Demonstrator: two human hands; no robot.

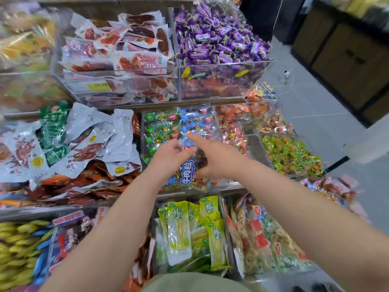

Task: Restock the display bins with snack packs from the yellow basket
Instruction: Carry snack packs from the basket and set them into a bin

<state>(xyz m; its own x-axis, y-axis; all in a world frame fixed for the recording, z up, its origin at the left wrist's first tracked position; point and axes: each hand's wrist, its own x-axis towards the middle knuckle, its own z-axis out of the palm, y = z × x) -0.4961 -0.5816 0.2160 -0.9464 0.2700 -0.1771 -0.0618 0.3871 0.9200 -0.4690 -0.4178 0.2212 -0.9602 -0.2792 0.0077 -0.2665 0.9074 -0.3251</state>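
Observation:
A blue snack pack (187,172) with white lettering hangs over the front of a clear display bin (142,142) on the middle shelf. Rows of green packs (162,124) and blue packs (199,121) fill that bin. My left hand (169,158) curls its fingers over the pack's upper left edge. My right hand (214,160) lies on the pack's right side, index finger stretched out toward the bin and thumb hooked at the pack's lower edge. The yellow basket is out of view.
Purple candies (219,39) and red-and-white pouches (124,51) fill the upper bins. Grey and green pouches (84,140) lie at left, green-wrapped snacks (292,154) at right. Yellow-green packs (189,230) stand in the lower bin below my arms. Grey floor (315,102) shows at right.

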